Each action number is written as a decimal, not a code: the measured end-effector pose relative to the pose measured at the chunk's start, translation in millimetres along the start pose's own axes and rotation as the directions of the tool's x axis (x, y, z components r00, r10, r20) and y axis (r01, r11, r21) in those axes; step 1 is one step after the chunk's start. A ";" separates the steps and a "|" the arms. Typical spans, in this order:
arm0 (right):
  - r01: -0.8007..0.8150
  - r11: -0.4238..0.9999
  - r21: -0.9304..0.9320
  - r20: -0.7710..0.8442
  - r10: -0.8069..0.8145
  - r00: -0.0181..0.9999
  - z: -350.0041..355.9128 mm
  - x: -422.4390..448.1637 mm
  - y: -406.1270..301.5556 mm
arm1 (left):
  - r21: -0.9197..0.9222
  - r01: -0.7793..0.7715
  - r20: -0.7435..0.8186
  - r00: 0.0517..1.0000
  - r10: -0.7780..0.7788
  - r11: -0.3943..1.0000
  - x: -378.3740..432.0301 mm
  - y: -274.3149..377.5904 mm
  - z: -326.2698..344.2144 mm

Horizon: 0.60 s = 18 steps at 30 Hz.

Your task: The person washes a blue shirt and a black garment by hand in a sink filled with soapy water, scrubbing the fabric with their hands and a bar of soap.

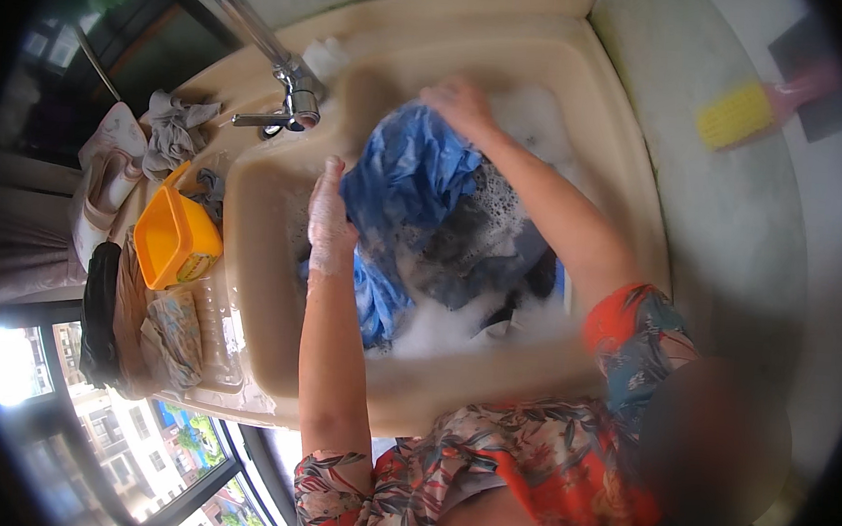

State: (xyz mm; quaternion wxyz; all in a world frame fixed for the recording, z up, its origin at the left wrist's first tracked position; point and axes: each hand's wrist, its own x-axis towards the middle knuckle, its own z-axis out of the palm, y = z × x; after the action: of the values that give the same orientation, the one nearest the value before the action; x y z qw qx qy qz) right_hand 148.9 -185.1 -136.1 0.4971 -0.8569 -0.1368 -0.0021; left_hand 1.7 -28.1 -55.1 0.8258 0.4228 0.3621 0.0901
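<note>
A wet blue garment [416, 165] is lifted partly out of soapy water in a beige laundry sink [262, 325]. My right hand [459, 106] grips its upper edge near the back of the basin. Along the garment's left side is my left hand [331, 210], wet with suds, thumb pointing up; whether its fingers hold the cloth is hidden. More blue cloth [377, 300] hangs or lies below, by my left wrist. Dark clothes [465, 258] lie soaking among foam in the middle of the basin, with a white-edged item partly showing at the front right.
A chrome faucet [297, 100] rises at the back left. On the left ledge are a yellow plastic container [177, 237], a grey cloth [176, 132], white shoes [111, 186] and several folded cloths [174, 338]. A yellow-bristled brush [737, 116] with a pink handle is at the right wall.
</note>
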 end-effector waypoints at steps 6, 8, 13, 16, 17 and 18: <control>0.100 0.891 -0.442 0.482 0.142 0.865 5.4 -69.3 12.1 | 0.609 -0.140 0.219 0.976 0.003 0.780 39.0 -87.7 -24.8; -0.113 0.909 -0.400 0.534 0.332 0.778 5.8 -66.7 30.0 | 0.554 0.080 0.034 0.992 -0.119 0.828 52.2 -99.6 -31.8; -0.125 0.919 -0.374 0.375 0.273 0.886 11.4 -56.4 24.7 | 0.319 0.257 0.117 0.944 -0.307 0.912 61.9 -84.7 -42.0; 0.310 0.906 -0.289 0.062 -0.305 0.950 23.6 -98.5 -28.9 | -0.227 0.324 0.358 0.905 -0.231 0.918 60.7 -83.5 -41.6; 0.313 0.917 -0.248 0.200 -0.268 0.942 25.3 -110.9 -45.9 | -0.354 0.296 0.468 0.877 -0.106 0.887 60.0 -87.4 -40.4; 0.280 0.944 -0.172 0.304 -0.220 0.927 26.2 -109.8 -59.1 | -0.206 0.066 0.341 0.940 0.008 0.976 60.1 -92.1 -38.7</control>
State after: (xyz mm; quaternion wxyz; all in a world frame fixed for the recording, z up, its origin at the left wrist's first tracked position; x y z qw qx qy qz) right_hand 25.8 -160.6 -114.4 0.3739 -0.8719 -0.3136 0.0412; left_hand 4.5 -33.9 -171.5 0.9177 0.3353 0.2087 0.0422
